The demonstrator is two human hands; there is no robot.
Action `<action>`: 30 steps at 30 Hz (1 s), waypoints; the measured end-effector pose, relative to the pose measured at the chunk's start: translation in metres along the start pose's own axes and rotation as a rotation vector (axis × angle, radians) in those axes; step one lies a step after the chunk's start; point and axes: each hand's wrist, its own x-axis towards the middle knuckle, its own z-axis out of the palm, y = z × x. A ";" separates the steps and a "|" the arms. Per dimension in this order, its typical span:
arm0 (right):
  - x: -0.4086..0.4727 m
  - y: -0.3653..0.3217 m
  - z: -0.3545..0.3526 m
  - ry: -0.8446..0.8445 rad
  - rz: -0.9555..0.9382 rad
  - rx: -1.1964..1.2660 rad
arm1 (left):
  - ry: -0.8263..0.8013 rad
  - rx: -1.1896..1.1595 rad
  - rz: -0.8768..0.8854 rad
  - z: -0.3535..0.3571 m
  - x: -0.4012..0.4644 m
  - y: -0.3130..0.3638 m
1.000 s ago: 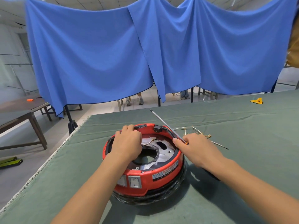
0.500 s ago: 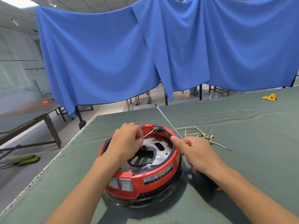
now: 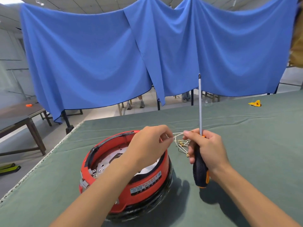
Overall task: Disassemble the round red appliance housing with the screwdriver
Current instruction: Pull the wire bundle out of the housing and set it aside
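Both hands have lifted off the rim since half a second ago. My left hand [image 3: 148, 143] pinches a thin white wire [image 3: 177, 134]; my right hand [image 3: 207, 149] grips the screwdriver [image 3: 200, 163], tip pointing straight up. I see the red housing [image 3: 144, 179] just below my left hand, on the green table [image 3: 254, 145].

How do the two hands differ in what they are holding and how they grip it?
The left hand pinches a thin white wire between its fingertips; the right hand wraps its fingers round the screwdriver, shaft upright. The left hangs over the red housing, the right beside it. Both touch the wire.
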 end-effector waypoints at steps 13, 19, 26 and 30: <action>0.029 0.030 -0.030 0.341 0.283 -0.182 | -0.097 0.028 -0.082 0.014 -0.004 -0.028; 0.016 0.027 -0.017 0.157 -0.008 -1.210 | -0.119 0.036 -0.073 0.012 -0.008 -0.032; 0.012 0.031 -0.001 0.098 0.004 -1.461 | -0.042 -0.007 -0.160 0.011 -0.007 -0.035; 0.010 0.027 0.005 0.144 -0.141 -1.518 | -0.010 -0.025 -0.203 0.012 -0.005 -0.033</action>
